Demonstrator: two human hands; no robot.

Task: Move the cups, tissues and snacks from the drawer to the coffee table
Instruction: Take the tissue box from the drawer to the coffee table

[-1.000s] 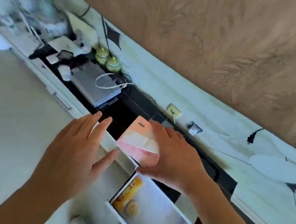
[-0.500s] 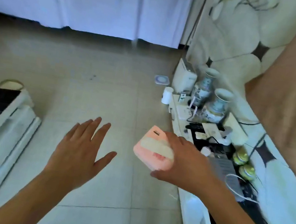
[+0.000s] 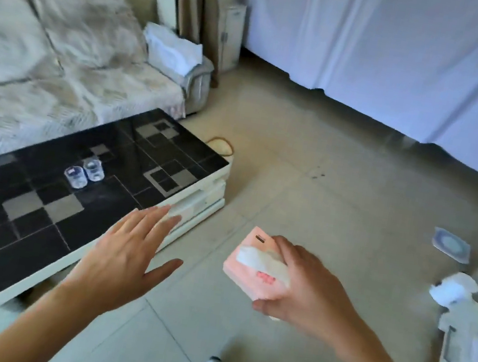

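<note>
Two clear cups (image 3: 84, 172) stand touching on coffee table (image 3: 38, 211), left of frame. Right hand (image 3: 305, 288) grips pink tissue pack (image 3: 255, 269) lower centre; left hand (image 3: 122, 256) spread flat, holding nothing.

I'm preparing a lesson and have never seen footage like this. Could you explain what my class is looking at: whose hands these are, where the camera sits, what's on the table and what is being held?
There is no machine here. A person wears a wide-angle camera on the head, so you see what they see, looking forward and down. The right hand grips a pink tissue pack. The left hand is open and holds nothing, spread above the near edge of the black-topped coffee table. Two small clear cups stand side by side on that table. A sofa lies behind it.
</note>
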